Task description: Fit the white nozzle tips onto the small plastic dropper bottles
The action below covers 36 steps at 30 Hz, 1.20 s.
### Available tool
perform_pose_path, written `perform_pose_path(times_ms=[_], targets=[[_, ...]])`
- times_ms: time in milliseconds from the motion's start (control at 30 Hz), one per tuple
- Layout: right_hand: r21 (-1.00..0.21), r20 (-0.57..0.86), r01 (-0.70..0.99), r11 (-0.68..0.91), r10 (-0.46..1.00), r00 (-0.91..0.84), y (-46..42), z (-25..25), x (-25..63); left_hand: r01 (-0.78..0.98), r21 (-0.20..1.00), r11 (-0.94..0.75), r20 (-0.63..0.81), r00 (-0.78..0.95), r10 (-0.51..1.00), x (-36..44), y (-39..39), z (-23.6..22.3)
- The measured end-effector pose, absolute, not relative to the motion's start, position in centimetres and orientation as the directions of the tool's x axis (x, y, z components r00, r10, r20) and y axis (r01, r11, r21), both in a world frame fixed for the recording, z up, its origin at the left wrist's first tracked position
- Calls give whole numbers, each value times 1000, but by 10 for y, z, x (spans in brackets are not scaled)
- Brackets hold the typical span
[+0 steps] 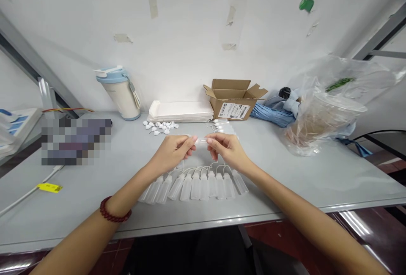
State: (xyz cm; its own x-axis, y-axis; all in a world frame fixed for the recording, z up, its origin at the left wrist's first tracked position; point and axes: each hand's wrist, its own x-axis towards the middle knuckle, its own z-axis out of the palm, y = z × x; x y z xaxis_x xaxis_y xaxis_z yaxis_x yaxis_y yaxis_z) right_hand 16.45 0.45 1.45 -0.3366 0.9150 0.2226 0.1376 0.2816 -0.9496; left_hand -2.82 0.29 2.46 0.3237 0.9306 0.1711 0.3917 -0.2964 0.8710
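Note:
My left hand (180, 147) and my right hand (227, 147) are close together above the middle of the table. Thumbs and fingers of both pinch a small clear plastic piece (202, 140) from its two ends; the fingers cover most of it. Below them lies a row of several translucent squeeze bottles (196, 187), with thin pale tubes curving from their tops. Beyond my left hand is a pile of small white caps (160, 127). White caps with thin tubes (218, 127) lie just past my right hand.
Along the wall stand a tumbler (122, 97), a stack of white packets (182, 111) and an open cardboard box (233, 103). To the right are blue cloth (274, 114) and a bagged plastic tub (330, 116). A white cable (28, 194) crosses the left side.

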Motion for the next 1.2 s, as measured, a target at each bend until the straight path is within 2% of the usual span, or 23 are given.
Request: perform_pose_path(times_ms=[100,333,667,767,967,1067,1200], targets=[[-936,237,171,307,911,-337,4,16,165,377,885,-273,142,340,930,-29,2,26],[-963,167,143,228,923,-347,6,19,167,395,834,-386,254,347,903,-26,-2,31],[-995,81,18,94,925,-371,8,19,168,504,671,-544,428,336,839,-27,-3,25],[-993,105,14,121,910,-401,11,20,170,479,708,-519,408,322,854,-27,-3,26],[-918,151,301,259,929,-337,25,38,198,526,760,-382,325,202,924,-35,5,30],[-862,85,437,256,924,-373,35,45,216,491,809,-323,295,136,946,-40,10,30],[-806,-75,557,200,900,-430,40,50,233,442,852,-281,258,112,960,-41,10,32]])
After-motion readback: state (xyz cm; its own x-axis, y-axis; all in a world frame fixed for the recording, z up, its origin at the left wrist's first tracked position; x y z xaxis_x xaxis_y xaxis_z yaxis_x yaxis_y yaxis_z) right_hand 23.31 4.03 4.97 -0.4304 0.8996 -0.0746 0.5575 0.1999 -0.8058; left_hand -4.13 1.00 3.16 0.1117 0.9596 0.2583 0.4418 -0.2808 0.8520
